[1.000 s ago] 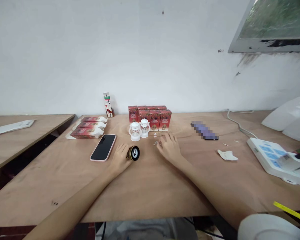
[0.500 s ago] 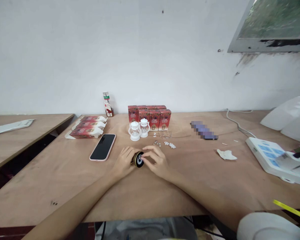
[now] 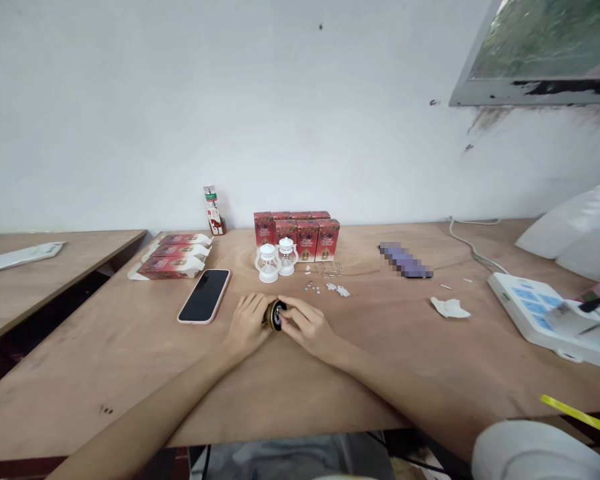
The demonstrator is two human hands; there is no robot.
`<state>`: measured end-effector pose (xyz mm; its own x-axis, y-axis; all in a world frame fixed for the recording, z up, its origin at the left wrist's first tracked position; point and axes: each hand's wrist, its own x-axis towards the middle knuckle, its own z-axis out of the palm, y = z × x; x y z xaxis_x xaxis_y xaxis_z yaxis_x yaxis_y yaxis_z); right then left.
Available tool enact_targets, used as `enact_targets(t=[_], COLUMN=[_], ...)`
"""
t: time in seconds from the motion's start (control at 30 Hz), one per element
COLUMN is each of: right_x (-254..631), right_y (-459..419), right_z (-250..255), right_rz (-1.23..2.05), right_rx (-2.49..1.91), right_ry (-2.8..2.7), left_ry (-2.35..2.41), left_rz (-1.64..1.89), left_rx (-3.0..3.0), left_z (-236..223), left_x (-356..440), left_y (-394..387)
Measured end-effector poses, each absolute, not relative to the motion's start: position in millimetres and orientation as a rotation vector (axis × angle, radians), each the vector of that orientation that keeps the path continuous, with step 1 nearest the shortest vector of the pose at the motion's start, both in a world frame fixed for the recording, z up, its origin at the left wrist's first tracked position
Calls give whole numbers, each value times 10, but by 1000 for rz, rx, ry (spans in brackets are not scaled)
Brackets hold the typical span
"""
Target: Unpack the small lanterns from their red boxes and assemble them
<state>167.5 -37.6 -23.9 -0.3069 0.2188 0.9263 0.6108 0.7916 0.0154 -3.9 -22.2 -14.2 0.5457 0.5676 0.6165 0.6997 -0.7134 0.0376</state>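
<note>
My left hand is wrapped round a small black and gold lantern, which lies on its side with its round base facing right. At that base, the fingers of my right hand are pinched together; whatever they hold there is too small to make out. Just beyond my hands stand two white mini lanterns. To their right lie several button cells, small white plastic pieces and tiny metal bits.
Several red boxes stand behind the lanterns. Open red cartons and a phone lie left. A purple phone, a paper scrap and a white power strip are on the right. A bottle stands by the wall.
My right hand's fingers have closed in nearer to the lantern's base, and its index finger now reaches over the rim. The whole view has shifted slightly.
</note>
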Motion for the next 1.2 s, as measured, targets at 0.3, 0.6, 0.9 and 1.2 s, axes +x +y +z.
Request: enact_targets(t=[0.3,0.6,0.9,1.2], right_x=[1662,1659,1691,1693], right_y=[-335,-344,-316,-330], right_z=[-269,-252,-254,-259], right_rz=[-508,-493,-453,-313], right_rx=[-641,-630,-613,-622], right_ry=[-1881,-1882,-1896,-1906], left_ry=[-1162,-1184,-1207,-1184], left_rz=[-884,-880,-881,-905], left_rx=[-2542,-2555,-2558,-2566], left_z=[-160,-159,-152,-156], left_x=[-15,-15,-21,-45], left_y=[-220,-217,-228,-209])
